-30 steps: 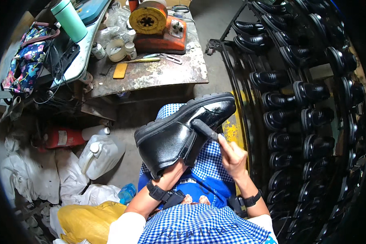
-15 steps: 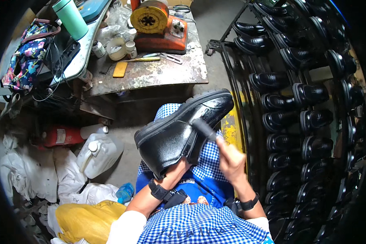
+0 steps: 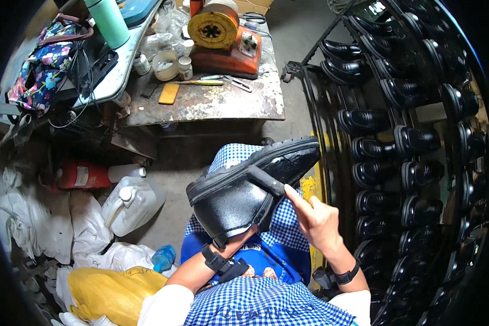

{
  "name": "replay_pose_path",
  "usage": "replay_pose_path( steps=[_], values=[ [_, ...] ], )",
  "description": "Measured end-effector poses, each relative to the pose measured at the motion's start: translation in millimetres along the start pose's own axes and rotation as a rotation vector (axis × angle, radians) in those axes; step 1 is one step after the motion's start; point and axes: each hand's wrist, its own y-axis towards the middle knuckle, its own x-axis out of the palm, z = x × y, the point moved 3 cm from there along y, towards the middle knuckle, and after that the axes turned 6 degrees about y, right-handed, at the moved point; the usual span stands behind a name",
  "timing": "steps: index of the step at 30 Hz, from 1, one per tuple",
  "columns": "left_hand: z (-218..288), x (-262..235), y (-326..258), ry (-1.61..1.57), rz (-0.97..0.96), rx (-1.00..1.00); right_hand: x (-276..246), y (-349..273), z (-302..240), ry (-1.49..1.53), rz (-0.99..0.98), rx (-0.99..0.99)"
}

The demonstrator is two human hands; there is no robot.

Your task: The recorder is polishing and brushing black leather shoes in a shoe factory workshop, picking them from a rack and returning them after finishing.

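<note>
A glossy black shoe (image 3: 228,204) with a thick ridged sole is held on its side above my lap, its toe toward the right. My left hand (image 3: 246,236) goes in through the shoe's opening and holds it up from inside; its fingers are hidden. Pinched in my right hand (image 3: 316,221) is a black bar-shaped tool (image 3: 265,181), whose exact kind I cannot make out. It lies against the shoe's upper, just below the sole edge, with my index finger stretched along its near end.
Ahead stands a worn workbench (image 3: 201,108) with an orange machine (image 3: 225,57), small jars and a yellow block (image 3: 169,93). Racks of black shoes (image 3: 418,138) line the right. On the left floor are a plastic jug (image 3: 138,209) and a yellow sack (image 3: 114,290).
The view has shifted slightly. The shoe sits a little lower and its toe points less upward. My right hand has moved right and down, and the tool now lies flatter along the upper.
</note>
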Motion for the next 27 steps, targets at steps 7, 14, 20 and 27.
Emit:
replay_pose_path(
  steps=[7, 14, 20, 27],
  values=[
    [-1, 0, -4, -0.019, -0.004, -0.008, -7, -4, 16, 0.000, 0.110, -0.033],
    [0, 3, -7, -0.042, -0.014, -0.016, -5, -12, 6, 0.035, 0.101, -0.095],
    [-6, 2, 5, -0.171, 0.015, -0.056, -3, -20, 20, -0.023, 0.173, 0.046],
    [-21, -4, 21, -0.548, 0.068, -0.160, 20, -13, 21, 0.248, 0.383, 0.048]
  ],
)
